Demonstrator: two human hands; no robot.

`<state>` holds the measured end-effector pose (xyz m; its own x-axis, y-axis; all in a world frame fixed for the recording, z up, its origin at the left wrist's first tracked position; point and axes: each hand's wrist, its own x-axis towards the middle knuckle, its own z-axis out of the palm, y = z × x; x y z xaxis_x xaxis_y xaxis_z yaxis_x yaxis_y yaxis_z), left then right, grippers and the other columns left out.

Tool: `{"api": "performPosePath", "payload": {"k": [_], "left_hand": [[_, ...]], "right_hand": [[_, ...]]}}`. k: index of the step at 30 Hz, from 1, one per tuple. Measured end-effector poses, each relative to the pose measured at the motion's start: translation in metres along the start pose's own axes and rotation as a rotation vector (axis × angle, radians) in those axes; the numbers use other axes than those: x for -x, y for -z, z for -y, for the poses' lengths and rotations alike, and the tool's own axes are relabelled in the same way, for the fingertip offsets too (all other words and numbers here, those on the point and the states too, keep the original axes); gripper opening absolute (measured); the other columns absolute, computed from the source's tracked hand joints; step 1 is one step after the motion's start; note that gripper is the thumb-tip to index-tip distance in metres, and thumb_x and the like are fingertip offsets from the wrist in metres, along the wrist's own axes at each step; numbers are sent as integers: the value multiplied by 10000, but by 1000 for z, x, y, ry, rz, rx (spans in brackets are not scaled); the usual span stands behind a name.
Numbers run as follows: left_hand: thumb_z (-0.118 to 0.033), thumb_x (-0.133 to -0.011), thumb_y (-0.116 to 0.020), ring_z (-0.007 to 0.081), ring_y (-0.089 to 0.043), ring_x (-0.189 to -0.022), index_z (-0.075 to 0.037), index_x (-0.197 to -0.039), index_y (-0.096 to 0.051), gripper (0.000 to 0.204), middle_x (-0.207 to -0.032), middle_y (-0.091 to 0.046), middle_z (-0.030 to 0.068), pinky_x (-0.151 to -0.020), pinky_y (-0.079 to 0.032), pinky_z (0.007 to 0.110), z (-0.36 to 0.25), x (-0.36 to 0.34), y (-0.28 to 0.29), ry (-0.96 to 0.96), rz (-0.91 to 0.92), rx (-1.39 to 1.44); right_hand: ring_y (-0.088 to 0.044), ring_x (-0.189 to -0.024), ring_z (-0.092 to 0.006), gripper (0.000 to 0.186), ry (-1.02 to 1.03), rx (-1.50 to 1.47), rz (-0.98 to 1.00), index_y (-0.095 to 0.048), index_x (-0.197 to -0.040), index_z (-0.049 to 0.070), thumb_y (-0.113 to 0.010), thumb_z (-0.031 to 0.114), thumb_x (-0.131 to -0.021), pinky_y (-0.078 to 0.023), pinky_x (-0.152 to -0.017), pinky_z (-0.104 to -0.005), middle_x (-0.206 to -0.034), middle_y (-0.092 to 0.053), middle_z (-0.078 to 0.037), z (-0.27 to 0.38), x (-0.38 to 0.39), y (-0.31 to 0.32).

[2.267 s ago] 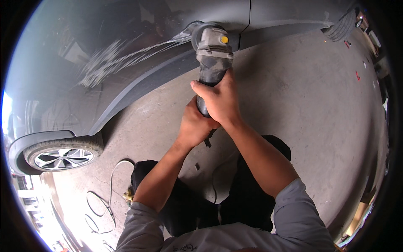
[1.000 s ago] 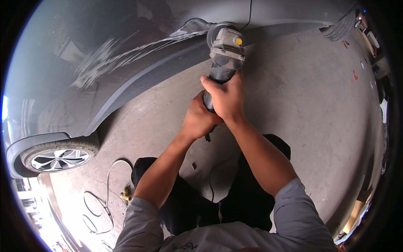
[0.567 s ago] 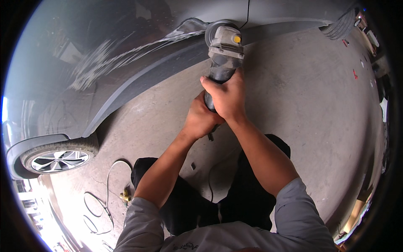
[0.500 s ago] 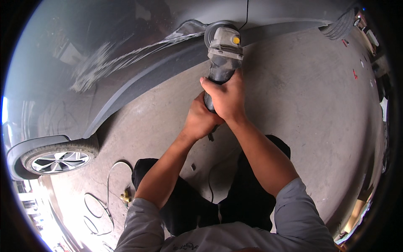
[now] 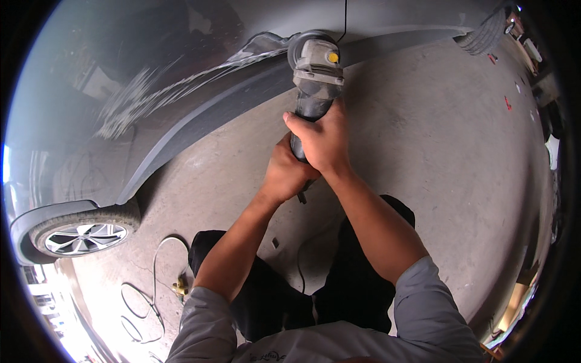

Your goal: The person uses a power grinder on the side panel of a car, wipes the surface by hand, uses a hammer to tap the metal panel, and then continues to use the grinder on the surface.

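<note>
Both of my hands are wrapped round an angle grinder with a grey metal head and a black body. My right hand grips the body just behind the head, its thumb lying along the top. Closed round the rear end is my left hand. The round disc and guard at the grinder's front reach the lower side of a dark grey car; whether the disc touches the panel I cannot tell. Beside the disc, a dented scrape runs left into pale scratches.
A car wheel stands at the left, another tyre at the far right. The sill trim curves between them. A looped hose with a brass-coloured fitting lies on the concrete floor. A cord runs between my legs.
The grinder and both hands sit slightly further left in the picture, and the car has shifted a little left with them. My grip is the same.
</note>
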<state>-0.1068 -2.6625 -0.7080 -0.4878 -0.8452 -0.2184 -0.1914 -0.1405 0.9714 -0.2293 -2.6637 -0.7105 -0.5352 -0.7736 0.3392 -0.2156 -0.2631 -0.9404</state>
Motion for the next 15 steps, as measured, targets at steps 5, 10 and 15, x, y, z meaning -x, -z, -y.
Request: {"api": "performPosePath", "payload": {"k": [5,10,15], "left_hand": [[-29,-634,-873,186,-693,-883,18,-1198,-620,620,-988,-727,74,-825,-580,353,0,-2,-5,19,-3,-47],[-36,-634,-880,196,-704,-902,20,-1205,-629,626,-1002,-736,81,-850,-580,355,0,-5,-7,22,-16,-33],[-33,-649,-879,188,-704,-913,22,-1214,-629,621,-1010,-738,79,-853,-579,356,2,-8,-9,21,11,-25]], "right_hand": [[-707,-984,-362,595,-27,-60,-17,-531,-1226,-51,-870,203,-809,-557,-893,-465,-1092,-687,-223,-2,-3,4],[-708,-990,-375,608,-16,-29,19,-520,-1231,-62,-868,202,-808,-558,-901,-469,-1099,-689,-246,-2,-5,7],[-708,-981,-373,623,-12,9,-25,-510,-1238,-70,-866,201,-804,-558,-896,-471,-1094,-688,-249,-2,-5,8]]}}
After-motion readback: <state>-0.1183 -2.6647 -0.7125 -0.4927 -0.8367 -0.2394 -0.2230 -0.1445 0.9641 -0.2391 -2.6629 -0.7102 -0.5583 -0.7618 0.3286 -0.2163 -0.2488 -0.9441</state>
